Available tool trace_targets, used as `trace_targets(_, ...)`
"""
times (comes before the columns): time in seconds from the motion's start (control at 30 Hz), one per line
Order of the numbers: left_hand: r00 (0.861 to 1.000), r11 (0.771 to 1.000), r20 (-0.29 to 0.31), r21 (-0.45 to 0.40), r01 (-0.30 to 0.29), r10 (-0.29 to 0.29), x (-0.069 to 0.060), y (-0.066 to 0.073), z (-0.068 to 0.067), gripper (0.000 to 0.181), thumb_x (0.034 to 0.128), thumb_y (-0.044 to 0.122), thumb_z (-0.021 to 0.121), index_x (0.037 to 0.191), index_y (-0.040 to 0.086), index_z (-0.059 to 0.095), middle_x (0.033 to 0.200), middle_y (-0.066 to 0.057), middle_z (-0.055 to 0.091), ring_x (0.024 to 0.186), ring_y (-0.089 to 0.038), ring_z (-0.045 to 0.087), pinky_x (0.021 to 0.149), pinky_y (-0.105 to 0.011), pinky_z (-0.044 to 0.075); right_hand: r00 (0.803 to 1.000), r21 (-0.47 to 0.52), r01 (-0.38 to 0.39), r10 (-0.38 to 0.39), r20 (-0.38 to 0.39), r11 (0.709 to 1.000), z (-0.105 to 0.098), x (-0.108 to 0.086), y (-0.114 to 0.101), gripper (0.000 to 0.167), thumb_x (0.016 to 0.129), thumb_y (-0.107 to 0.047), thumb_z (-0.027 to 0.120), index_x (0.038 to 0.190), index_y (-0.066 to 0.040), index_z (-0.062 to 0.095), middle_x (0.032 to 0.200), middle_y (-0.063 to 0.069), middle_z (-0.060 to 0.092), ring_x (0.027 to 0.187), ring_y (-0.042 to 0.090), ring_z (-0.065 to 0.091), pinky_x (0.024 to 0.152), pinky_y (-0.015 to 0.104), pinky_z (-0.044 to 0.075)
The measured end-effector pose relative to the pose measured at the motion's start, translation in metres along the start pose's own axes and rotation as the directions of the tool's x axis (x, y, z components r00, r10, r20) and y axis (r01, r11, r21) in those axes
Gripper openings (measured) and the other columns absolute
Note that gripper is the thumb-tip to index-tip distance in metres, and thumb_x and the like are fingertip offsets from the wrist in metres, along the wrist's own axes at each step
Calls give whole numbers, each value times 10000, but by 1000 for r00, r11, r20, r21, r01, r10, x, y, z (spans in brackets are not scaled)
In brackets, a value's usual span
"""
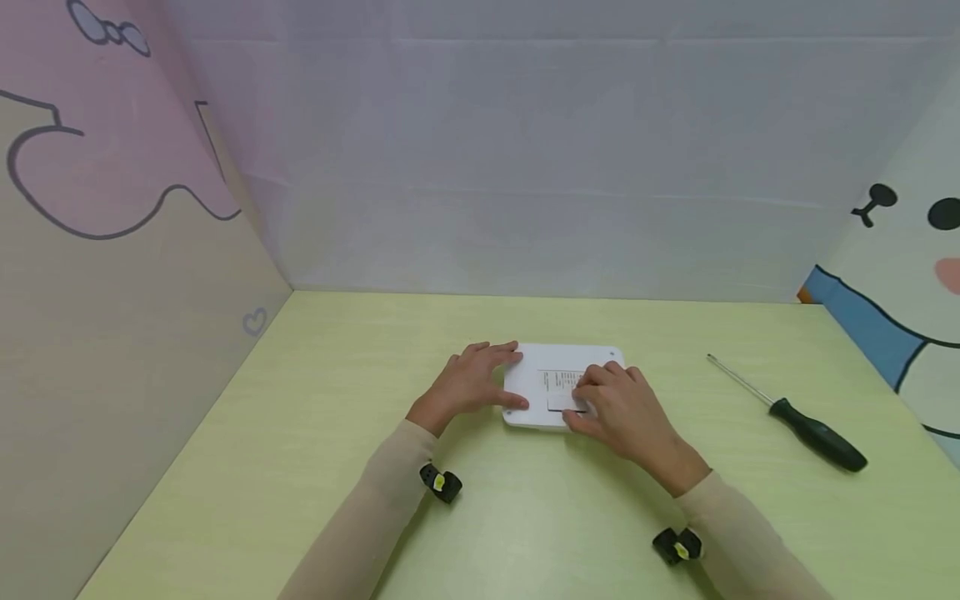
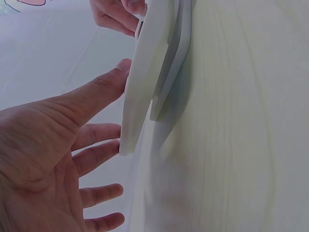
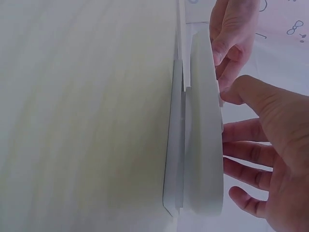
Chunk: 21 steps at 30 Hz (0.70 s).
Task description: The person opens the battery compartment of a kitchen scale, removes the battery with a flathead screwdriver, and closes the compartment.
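A flat white device [image 1: 528, 379] lies on the table with its printed face up, showing a small rectangular panel [image 1: 561, 402] near its front edge. My left hand [image 1: 471, 381] touches its left end, thumb on the face and fingers spread; in the left wrist view the hand [image 2: 53, 150] rests its thumb against the device [image 2: 140, 87]. My right hand [image 1: 628, 414] has its fingertips and thumb on the face around the panel and partly covers the print. In the right wrist view the thumb and loosely bent fingers of that hand [image 3: 285, 145] touch the device [image 3: 207, 130].
To the right lies a screwdriver [image 1: 817, 433] with a dark green handle, its shaft pointing away and to the left. The pale yellow-green table [image 1: 375, 333] is bordered by a whitish back wall [image 1: 525, 167] and side walls with cartoon drawings.
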<state>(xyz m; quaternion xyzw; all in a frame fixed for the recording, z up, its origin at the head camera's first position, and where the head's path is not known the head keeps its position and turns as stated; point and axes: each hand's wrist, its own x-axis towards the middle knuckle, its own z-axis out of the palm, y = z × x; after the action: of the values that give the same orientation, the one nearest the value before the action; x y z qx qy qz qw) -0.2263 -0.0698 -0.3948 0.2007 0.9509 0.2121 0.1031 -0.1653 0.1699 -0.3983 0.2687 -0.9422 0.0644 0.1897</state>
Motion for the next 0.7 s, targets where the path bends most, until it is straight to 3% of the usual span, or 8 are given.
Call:
trace_targets(0.27,1000,1000,-2,-5,-12,12,-1,0,-1,844,743,565,784,1462,251,475,1578,140,325,1471,-284,273,1144,-594,231,1000,9,22,-22,-11,1000,-3,-1,1,222,807,-366,785,820,-146,755,902,7,726,852,252,591,711,442,485)
trace_targets(0.53,1000,1000,-3,-1,-9,9,0,-1,-1,846,744,580,775,1464,254,472,1578,140,328,1462,-269,293,1141,-590,240,992,5,77,-76,-96,997,-4,1,0,116,810,-255,800,814,-152,747,841,-15,715,814,224,577,717,388,457)
trace_targets(0.7,1000,1000,0,-4,-7,7,0,-1,1,840,745,566,782,1461,252,476,1576,138,333,1454,-258,308,1141,-569,252,987,-15,123,-123,-103,992,-5,1,-1,118,787,-202,821,813,-128,733,822,-10,685,786,212,559,711,359,441)
